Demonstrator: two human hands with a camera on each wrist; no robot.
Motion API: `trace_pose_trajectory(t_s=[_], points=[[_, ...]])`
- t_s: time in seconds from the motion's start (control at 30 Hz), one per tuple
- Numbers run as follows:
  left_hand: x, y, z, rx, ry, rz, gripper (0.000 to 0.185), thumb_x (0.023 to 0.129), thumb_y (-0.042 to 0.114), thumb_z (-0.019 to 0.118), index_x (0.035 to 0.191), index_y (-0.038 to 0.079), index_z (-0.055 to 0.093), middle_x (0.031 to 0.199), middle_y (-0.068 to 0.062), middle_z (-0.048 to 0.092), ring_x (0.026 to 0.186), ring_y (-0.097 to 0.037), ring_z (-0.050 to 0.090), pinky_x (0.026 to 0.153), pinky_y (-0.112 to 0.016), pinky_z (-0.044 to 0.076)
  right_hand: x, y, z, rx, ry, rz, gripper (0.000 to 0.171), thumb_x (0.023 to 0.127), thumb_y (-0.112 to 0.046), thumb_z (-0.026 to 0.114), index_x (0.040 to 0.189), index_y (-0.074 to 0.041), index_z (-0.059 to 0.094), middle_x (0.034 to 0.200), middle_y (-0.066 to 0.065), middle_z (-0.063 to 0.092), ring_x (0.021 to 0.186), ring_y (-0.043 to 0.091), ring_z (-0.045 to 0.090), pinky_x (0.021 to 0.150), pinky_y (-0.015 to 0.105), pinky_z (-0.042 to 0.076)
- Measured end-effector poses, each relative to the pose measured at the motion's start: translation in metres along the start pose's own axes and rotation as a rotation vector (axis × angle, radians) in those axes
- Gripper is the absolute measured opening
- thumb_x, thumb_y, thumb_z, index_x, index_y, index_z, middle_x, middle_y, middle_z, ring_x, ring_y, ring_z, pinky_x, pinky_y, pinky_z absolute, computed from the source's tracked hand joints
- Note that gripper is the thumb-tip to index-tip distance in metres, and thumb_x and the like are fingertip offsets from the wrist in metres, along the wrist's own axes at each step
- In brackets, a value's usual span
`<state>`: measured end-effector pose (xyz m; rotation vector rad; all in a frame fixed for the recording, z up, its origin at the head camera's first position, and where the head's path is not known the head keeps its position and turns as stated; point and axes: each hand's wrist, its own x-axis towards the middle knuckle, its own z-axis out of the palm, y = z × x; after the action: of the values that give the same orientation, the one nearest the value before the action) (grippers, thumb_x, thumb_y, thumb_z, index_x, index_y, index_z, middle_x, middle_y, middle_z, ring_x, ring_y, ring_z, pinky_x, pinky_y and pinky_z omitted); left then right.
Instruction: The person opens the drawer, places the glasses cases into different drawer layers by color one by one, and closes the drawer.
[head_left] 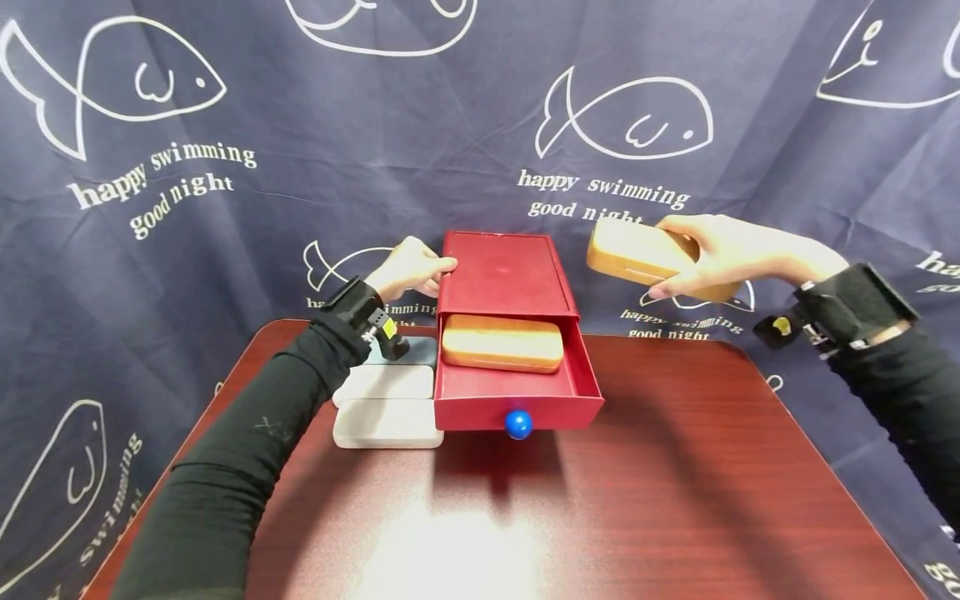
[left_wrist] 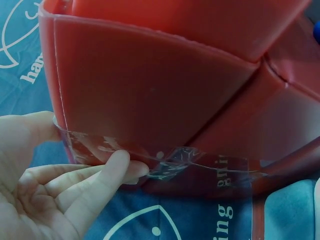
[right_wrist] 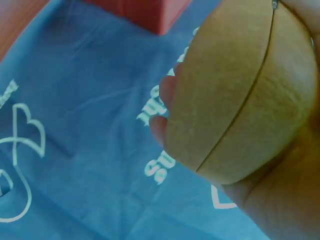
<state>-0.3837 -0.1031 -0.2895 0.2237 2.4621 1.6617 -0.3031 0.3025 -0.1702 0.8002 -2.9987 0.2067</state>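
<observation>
Blue knob point(head_left: 518, 424) fronting the open red drawer point(head_left: 517, 392) — left hand point(head_left: 408, 268) is bracing the box point(head_left: 506, 271) with relaxed fingers, right hand point(head_left: 720, 254) is clasping the tan case point(head_left: 637, 250) aloft beside it — best kept level above its twin point(head_left: 502, 342).

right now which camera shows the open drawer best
The head view: the whole drawer shows, pulled out, with a tan case inside and a blue knob in front. The left wrist view shows only red side walls; the right wrist view only a red corner.
</observation>
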Motion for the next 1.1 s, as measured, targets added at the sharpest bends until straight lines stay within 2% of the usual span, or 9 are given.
trace_pose_trajectory(t_s=[0.13,0.27,0.43,0.6,0.77,0.93,1.1], points=[[-0.001,0.002,0.0,-0.007,-0.01,0.003,0.028,0.095,0.014,0.068,0.102,-0.012,0.073,0.064,-0.002,0.069,0.06,-0.014,0.073,0.082,-0.042,0.061,-0.002,-0.016,-0.005,0.024,-0.013,-0.02,0.059,0.073,-0.037,0.091,0.118,-0.015,0.059,0.088,0.001,0.061,0.077,0.014,0.055,0.069,0.026,0.044],[-0.002,0.003,0.0,0.0,-0.011,0.003,0.027,0.095,0.014,0.068,0.102,-0.012,0.073,0.065,-0.003,0.069,0.06,-0.014,0.073,0.081,-0.041,0.061,-0.003,-0.033,-0.005,0.038,-0.035,-0.04,0.056,0.076,-0.04,0.089,0.115,-0.017,0.056,0.086,0.001,0.059,0.076,0.014,0.057,0.069,0.027,0.046],[-0.002,0.003,0.0,0.006,-0.01,-0.005,0.029,0.095,0.014,0.069,0.104,-0.013,0.072,0.067,-0.004,0.07,0.061,-0.015,0.073,0.079,-0.041,0.061,-0.003,-0.051,-0.002,0.052,-0.045,-0.136,0.053,0.077,-0.04,0.087,0.114,-0.018,0.056,0.085,-0.001,0.058,0.075,0.013,0.056,0.068,0.027,0.047],[-0.002,0.004,0.0,0.005,-0.014,-0.009,0.03,0.095,0.015,0.069,0.106,-0.013,0.071,0.068,-0.005,0.07,0.06,-0.015,0.073,0.081,-0.043,0.06,-0.001,-0.067,0.0,0.058,-0.074,-0.219,0.052,0.078,-0.038,0.087,0.115,-0.018,0.056,0.084,-0.003,0.059,0.072,0.012,0.057,0.064,0.026,0.05],[-0.001,0.003,-0.001,0.01,-0.013,-0.016,0.031,0.095,0.016,0.069,0.106,-0.013,0.071,0.067,-0.005,0.071,0.06,-0.015,0.073,0.077,-0.039,0.062,0.001,-0.081,0.003,0.038,-0.109,-0.268,0.052,0.078,-0.041,0.086,0.112,-0.017,0.055,0.08,-0.004,0.058,0.069,0.01,0.056,0.062,0.026,0.049],[0.0,0.003,0.0,0.01,-0.01,-0.019,0.031,0.095,0.015,0.068,0.106,-0.014,0.071,0.067,-0.005,0.071,0.06,-0.014,0.073,0.077,-0.039,0.062,0.004,-0.095,0.009,0.024,-0.144,-0.289,0.052,0.076,-0.044,0.087,0.108,-0.015,0.058,0.08,-0.005,0.058,0.07,0.01,0.056,0.063,0.026,0.048],[0.001,0.002,0.0,0.011,-0.012,-0.023,0.032,0.096,0.015,0.068,0.108,-0.014,0.07,0.068,-0.005,0.071,0.06,-0.014,0.073,0.08,-0.041,0.061,0.008,-0.107,0.014,-0.005,-0.188,-0.327,0.057,0.074,-0.046,0.087,0.111,-0.01,0.062,0.087,-0.004,0.06,0.075,0.01,0.054,0.068,0.028,0.049]])
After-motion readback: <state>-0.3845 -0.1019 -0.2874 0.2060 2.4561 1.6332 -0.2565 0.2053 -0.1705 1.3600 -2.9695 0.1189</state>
